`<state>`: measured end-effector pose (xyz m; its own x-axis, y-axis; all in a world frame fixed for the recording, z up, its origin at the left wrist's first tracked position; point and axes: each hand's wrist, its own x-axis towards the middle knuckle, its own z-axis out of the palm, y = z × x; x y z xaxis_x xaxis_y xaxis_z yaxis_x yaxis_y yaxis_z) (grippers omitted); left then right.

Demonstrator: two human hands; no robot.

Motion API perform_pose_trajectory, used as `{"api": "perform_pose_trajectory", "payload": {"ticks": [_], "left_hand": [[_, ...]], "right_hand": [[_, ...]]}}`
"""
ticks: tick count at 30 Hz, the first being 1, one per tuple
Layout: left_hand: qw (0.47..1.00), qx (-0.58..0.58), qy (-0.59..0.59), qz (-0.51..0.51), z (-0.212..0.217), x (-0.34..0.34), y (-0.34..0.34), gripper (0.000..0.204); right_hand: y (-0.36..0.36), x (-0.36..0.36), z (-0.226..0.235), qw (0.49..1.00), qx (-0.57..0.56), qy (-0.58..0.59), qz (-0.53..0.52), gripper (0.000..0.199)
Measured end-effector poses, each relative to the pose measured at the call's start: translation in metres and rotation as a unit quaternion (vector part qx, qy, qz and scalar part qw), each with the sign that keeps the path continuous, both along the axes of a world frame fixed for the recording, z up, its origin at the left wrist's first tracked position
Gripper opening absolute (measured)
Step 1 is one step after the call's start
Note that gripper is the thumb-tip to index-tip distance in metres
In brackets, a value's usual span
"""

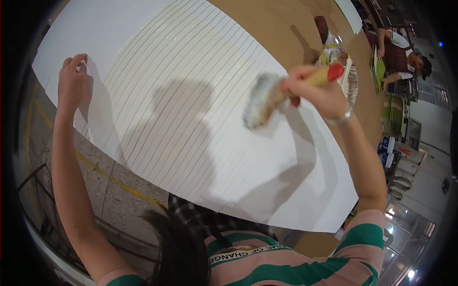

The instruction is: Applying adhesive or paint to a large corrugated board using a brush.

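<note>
Brushing the lined white sheet point(138, 71) seems the present step, next needing even strokes, as the right hand point(318, 93) grips a wide brush point(262, 101) and the left hand point(75, 82) curls, pinching unclear.

The large white sheet with thin dark lines point(224, 143) runs off the top edge. Over it, the right hand point(318, 93) and wide red-tipped wooden-handled brush point(273, 97) are blurred; beyond its right side, that hand partly hides a shiny plastic-wrapped object point(351, 78).

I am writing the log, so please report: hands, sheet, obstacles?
Right hand gripping brush over lined white sheet, contact unclear. Left hand curled, near sheet's left edge. Wrapped container outside sheet's edge.
</note>
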<state>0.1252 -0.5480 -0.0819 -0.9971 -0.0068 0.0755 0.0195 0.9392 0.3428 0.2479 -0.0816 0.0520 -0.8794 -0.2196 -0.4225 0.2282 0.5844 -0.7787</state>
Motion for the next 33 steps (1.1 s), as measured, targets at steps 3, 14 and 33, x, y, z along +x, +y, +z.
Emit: {"api": "perform_pose_trajectory", "payload": {"ticks": [3, 14, 33], "left_hand": [[0.999, -0.013, -0.018, 0.035, 0.001, -0.003, 0.003, 0.032], [0.999, -0.014, -0.044, 0.008, -0.011, -0.025, -0.028, 0.041], [0.962, 0.205, 0.139, 0.115, -0.026, 0.055, -0.075, 0.041]], "right_hand": [[0.004, 0.016, 0.008, 0.997, 0.005, -0.03, -0.068, 0.017], [0.015, 0.039, -0.004, 0.992, -0.027, -0.04, -0.118, 0.02], [0.192, 0.024, -0.024, 0.8, 0.085, 0.274, -0.527, 0.037]]}}
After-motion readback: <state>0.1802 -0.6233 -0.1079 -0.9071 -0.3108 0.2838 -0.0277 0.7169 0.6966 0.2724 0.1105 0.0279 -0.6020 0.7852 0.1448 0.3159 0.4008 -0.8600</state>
